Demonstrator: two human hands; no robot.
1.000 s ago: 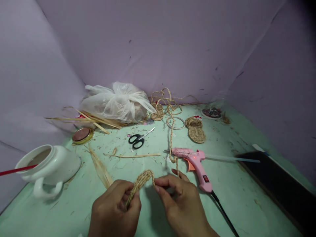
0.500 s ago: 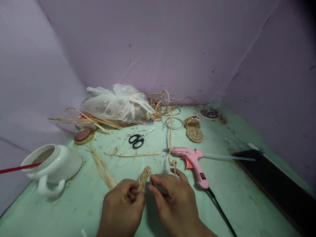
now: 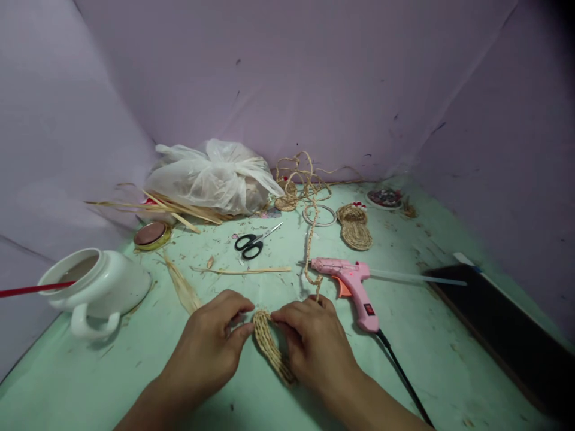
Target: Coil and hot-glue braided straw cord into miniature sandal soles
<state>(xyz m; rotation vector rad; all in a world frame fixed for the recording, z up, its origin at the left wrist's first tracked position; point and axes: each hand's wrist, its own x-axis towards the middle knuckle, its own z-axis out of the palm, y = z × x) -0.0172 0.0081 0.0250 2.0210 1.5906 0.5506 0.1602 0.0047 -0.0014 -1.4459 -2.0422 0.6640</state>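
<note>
My right hand [image 3: 317, 344] pinches the braid [image 3: 268, 344], my left hand [image 3: 215, 338] parted beside it, and cord [image 3: 311, 236] snagging the glue gun [image 3: 354, 281] at one o'clock could tug it crooked.

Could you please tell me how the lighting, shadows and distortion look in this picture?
Head view: light dim and soft, with only faint shadows on the table near the hands; mild highlights on the white pot, no harsh glare; the dark slab shows little detail; upper right corner nearly black; wide-angle stretch seems strongest toward the edges.
</note>
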